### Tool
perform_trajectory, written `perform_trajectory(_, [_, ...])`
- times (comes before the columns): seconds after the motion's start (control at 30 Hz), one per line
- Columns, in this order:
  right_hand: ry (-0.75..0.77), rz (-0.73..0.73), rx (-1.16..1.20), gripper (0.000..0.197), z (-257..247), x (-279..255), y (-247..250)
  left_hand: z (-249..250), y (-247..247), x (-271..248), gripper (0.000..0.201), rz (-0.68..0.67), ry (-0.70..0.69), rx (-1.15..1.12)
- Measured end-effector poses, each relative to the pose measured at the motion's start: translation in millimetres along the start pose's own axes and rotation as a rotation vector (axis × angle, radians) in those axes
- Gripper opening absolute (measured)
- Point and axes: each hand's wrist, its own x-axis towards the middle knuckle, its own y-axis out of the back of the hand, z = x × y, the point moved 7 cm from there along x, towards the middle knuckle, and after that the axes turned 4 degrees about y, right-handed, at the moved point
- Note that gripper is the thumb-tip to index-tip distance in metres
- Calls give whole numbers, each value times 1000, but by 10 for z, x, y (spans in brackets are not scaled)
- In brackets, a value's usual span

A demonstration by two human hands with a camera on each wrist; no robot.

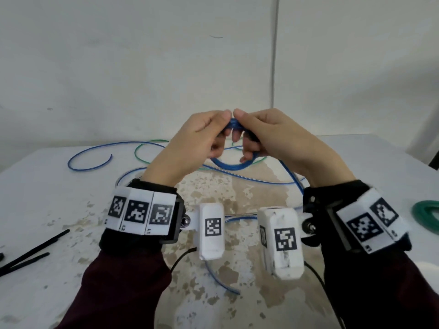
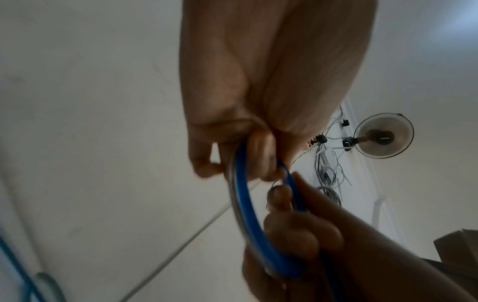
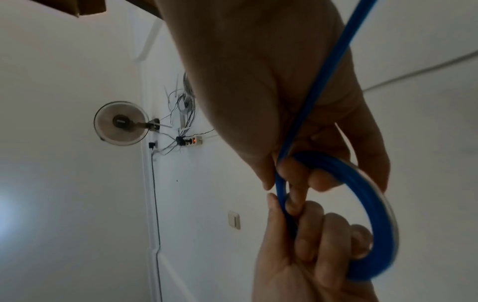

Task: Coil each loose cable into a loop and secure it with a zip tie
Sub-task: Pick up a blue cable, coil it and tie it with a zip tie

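Observation:
Both hands hold a small coil of blue cable [image 1: 234,163] raised above the table. My left hand [image 1: 202,136] pinches the top of the coil beside my right hand [image 1: 259,134], whose fingers also curl through the loop. In the left wrist view the blue coil [image 2: 245,214] runs between both sets of fingers. In the right wrist view the blue coil [image 3: 375,196] hangs from both hands, and a loose strand [image 3: 325,81] trails up past the palm. The rest of the blue cable [image 1: 90,153] lies loose on the table. Black zip ties [image 1: 31,255] lie at the left edge.
A loose green cable [image 1: 142,148] lies at the back of the white table [image 1: 47,210] among the blue strands. A coiled green cable [image 1: 427,214] sits at the right edge. A wall rises close behind the table.

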Motion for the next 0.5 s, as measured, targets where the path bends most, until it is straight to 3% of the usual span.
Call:
perform_trajectory(0.1, [21,4,73,37,-53,-6,54,34,125,6,36,173,-83,-26])
perform_trajectory(0.27, [50,-70,64,38,-36,-50,68,67,-67,-44,32,-90,8,-53])
perform_trajectory(0.4, [38,-112,301,40,-29,-28,7,118,149,-24,33,166,-119,-49])
perform_trajectory(0.43, [37,-127,335,40,-33,-28,-6,112,172,-23,34,170,-117,-87])
perform_trajectory(0.5, [48,-138,312,38,-32,-26,-23,100,103,-32,33,28,-69,-143])
